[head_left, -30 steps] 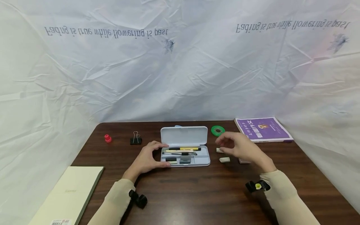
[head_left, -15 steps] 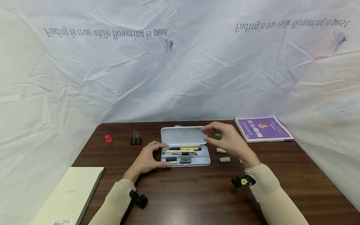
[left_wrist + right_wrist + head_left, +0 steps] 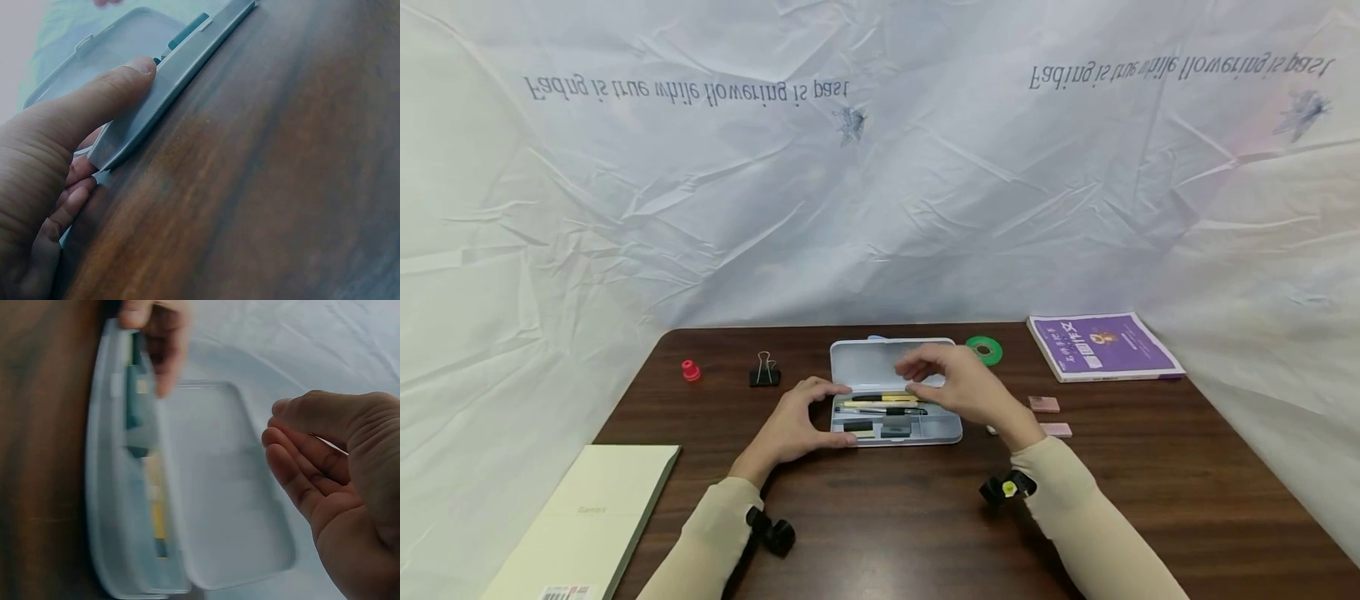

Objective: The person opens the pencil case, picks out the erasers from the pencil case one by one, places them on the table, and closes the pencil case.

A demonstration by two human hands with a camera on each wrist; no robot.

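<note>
A: What is the case (image 3: 895,408) like?

B: Pale grey-blue plastic, smooth, a shallow oblong with rounded corners. Its lid (image 3: 887,365) stands open at the far edge. It sits mid-table (image 3: 880,517), which is dark wood grain.

A: What's inside?

B: Slim pens (image 3: 887,402) lie lengthwise, one yellow and one black; I cannot count them all. Nearer me are small dark blocks in a tray section.

A: And the hands?

B: Two. The left hand (image 3: 790,425) grips the case's left end, thumb along the near wall and fingers curled round the far side. The right hand (image 3: 958,387) hovers over the case's right half, fingers loosely bent and grasping nothing.

A: Around the case?

B: Right of it are two flat pink erasers (image 3: 1045,404), a green tape ring (image 3: 984,349) by the lid's corner, and farther right one glossy purple book (image 3: 1101,343). Left of it are one black binder clip (image 3: 764,372) with wire handles and one small red cap (image 3: 690,370). Near-left is one cream pad (image 3: 587,517). Behind all hangs a creased white sheet (image 3: 880,167).
</note>
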